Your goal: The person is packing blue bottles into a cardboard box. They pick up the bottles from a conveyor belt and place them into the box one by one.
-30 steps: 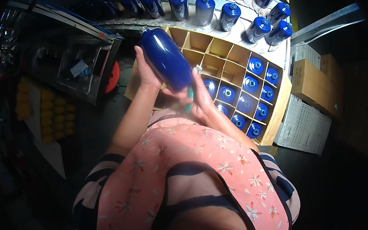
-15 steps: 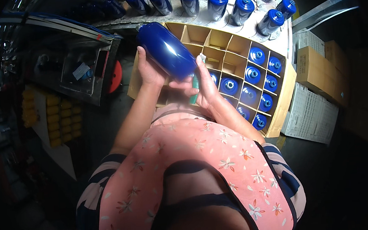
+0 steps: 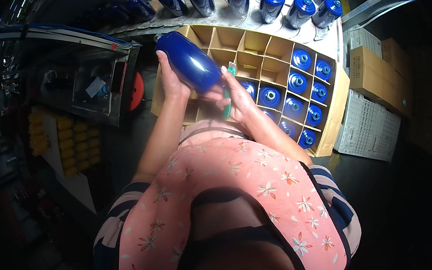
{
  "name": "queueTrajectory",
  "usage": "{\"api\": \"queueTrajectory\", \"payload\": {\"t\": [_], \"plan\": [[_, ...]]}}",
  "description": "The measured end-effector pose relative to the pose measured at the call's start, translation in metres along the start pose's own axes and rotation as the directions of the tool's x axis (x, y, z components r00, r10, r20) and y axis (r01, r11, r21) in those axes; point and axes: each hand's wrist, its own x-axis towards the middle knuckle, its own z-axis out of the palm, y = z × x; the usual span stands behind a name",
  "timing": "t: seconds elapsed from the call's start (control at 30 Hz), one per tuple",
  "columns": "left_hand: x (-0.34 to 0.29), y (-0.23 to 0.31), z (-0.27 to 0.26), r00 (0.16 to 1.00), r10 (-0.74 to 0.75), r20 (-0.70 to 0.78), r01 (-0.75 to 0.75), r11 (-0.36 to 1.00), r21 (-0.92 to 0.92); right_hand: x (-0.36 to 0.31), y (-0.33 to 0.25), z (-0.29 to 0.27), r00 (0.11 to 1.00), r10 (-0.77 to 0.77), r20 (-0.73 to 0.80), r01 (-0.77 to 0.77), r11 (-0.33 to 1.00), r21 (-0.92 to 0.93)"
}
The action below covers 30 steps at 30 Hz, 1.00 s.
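A pink apron (white and orange flowers, black edging) covers a shirt with navy-and-pale striped sleeves.

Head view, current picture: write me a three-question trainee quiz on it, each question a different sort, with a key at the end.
1. Multiple choice: what colour is the bottle that the left hand supports? A yellow, B blue, C red.
2. True or false: the right hand has a green tool in it.
3. Fill in the word: the bottles seen in the divided carton stand with their necks pointing ____.

Key: 1 B; 2 true; 3 up.
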Motion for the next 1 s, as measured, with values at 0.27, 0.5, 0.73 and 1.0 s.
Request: {"api": "queueTrajectory", "payload": {"t": [0.27,0.5,0.73,1.0], "plan": [[0.000,0.006,0.005,0.982,0.069,-0.173,-0.059,0.996,0.066,0.001,0.000,0.004,0.999,-0.052,-0.016,0.051,0.997,-0.062],[-0.003,0.012,0.004,0.987,0.080,-0.141,-0.073,0.996,0.052,-0.008,0.003,0.015,0.991,-0.135,-0.026,0.128,0.975,-0.182],[0.004,0.034,-0.004,0.998,-0.024,-0.052,0.023,1.000,-0.002,-0.032,-0.027,0.025,0.935,-0.338,0.109,0.343,0.780,-0.524],[-0.007,-0.002,-0.023,0.966,-0.257,0.003,0.255,0.960,-0.116,-0.033,-0.024,0.045,0.894,-0.393,0.215,0.438,0.664,-0.607]]}}
